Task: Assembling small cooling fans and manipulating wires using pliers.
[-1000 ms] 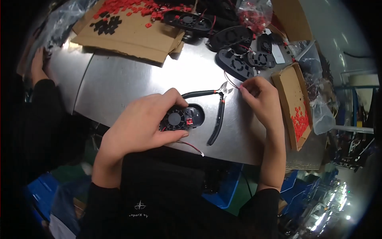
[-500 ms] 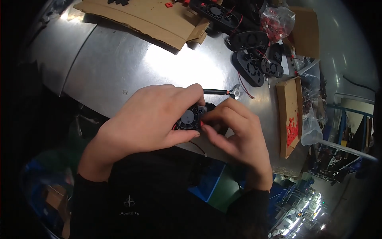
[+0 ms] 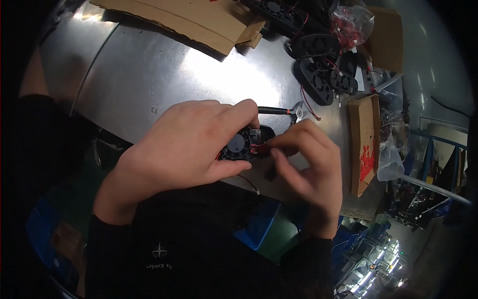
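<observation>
One black fan housing (image 3: 240,143), apparently within the left hand (image 3: 194,139).

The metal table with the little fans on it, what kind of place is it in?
Probably a factory or workshop. Several black fan housings lie at the back of the metal table, many small red pieces sit in a shallow cardboard tray, and pliers lie there too.

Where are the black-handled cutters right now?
In the head view, the black-handled cutters lie on the metal table, a little right of centre, just beyond the right hand, which partly covers them.
</observation>
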{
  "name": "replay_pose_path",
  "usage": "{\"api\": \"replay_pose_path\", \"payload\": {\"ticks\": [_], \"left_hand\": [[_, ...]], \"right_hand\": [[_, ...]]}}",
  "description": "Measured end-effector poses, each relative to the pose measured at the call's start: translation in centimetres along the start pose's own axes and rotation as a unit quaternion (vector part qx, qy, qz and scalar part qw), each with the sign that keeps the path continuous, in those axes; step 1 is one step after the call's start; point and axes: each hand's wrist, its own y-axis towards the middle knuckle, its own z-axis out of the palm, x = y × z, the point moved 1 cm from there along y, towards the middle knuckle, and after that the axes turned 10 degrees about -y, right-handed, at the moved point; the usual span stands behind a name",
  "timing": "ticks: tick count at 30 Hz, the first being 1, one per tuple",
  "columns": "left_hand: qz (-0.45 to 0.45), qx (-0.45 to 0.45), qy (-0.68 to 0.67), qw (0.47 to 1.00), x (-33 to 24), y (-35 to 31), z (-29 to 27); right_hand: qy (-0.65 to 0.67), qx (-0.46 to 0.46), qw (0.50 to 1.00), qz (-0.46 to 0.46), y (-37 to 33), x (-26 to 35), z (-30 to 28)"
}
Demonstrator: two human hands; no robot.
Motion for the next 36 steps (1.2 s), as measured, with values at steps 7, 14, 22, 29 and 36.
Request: {"api": "replay_pose_path", "payload": {"ticks": [7,14,22,29,36], "left_hand": [[-0.047,0.023,-0.001,0.999,-0.4,0.5,-0.1],[-0.059,0.035,-0.002,0.998,-0.6,0.5,-0.4],[-0.027,0.011,0.015,0.999,-0.3,-0.3,-0.4],[-0.041,0.026,-0.015,0.999,-0.6,0.4,-0.6],[-0.050,0.023,-0.013,0.998,-0.3,0.4,-0.3]], "right_hand": [[-0.065,0.080,0.995,-0.003,0.5,-0.1,-1.1],[-0.092,0.176,0.980,-0.021,2.1,1.1,-2.3],[0.109,0.087,0.983,0.123,-0.1,-1.0,-5.0],[0.045,0.037,0.959,0.279,-6.7,-7.0,-1.6],[-0.019,-0.103,0.968,0.230,-8.1,-6.7,-0.6]]}}
